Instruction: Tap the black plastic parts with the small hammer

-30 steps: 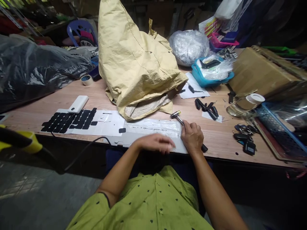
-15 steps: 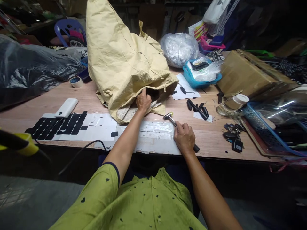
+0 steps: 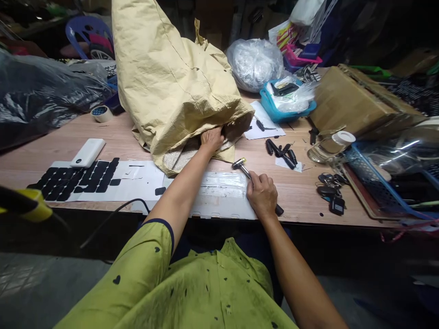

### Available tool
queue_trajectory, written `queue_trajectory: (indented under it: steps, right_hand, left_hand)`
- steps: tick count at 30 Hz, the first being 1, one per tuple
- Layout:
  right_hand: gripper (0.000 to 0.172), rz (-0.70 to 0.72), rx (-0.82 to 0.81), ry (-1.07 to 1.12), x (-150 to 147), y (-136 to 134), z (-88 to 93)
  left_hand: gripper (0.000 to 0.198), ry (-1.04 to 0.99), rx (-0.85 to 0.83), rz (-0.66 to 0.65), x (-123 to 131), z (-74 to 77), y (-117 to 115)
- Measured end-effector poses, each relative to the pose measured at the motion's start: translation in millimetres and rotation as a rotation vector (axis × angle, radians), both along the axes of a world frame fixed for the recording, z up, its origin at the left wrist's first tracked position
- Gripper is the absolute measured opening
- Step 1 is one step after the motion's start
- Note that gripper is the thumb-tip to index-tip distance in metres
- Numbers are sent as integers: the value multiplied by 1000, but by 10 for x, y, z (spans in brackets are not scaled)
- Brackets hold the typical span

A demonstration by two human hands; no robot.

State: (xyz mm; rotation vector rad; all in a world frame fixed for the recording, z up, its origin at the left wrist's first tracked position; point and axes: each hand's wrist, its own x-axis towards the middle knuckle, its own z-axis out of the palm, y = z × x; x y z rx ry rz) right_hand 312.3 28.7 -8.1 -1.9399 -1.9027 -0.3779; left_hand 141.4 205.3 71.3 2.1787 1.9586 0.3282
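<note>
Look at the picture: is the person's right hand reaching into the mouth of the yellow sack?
No. The right hand grips a small hammer by the table edge, while the left hand reaches into the yellow sack.

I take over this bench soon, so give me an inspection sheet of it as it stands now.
Surface: wooden table, crowded.
Job's things: tan sack lying open toward the person; small hammer on a white sheet.
Clutter: power bank, black pads, tape roll, keys, blue tray, cardboard box.
Hands: left hand reaching into the sack's mouth; right hand gripping the hammer.
Cables: black cable hanging off the front edge.
Surroundings: plastic chair, dark plastic bags.
</note>
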Motion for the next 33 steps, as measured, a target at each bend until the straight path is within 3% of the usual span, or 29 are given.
queue_trajectory:
  steps: [6, 10, 17, 22, 27, 33]
  right_hand:
    - [35, 6, -13, 5, 10, -1, 5]
    - [35, 8, -16, 19, 11, 5, -1]
    - [35, 7, -8, 25, 6, 17, -7]
    - [35, 6, -13, 36, 11, 19, -7]
    - [33, 3, 2, 29, 22, 28, -21]
    - [33, 8, 32, 1, 39, 37, -25]
  left_hand:
    - [52, 10, -52, -12, 18, 4, 47]
    - [51, 47, 3, -18, -54, -30, -20]
    - [40, 64, 65, 44, -273, -200, -445]
    - [28, -33, 112, 30, -485, -293, -738]
    - [18, -125, 193, 108, -681, -374, -944]
    - [27, -156, 195, 143, -737, -404, -1061]
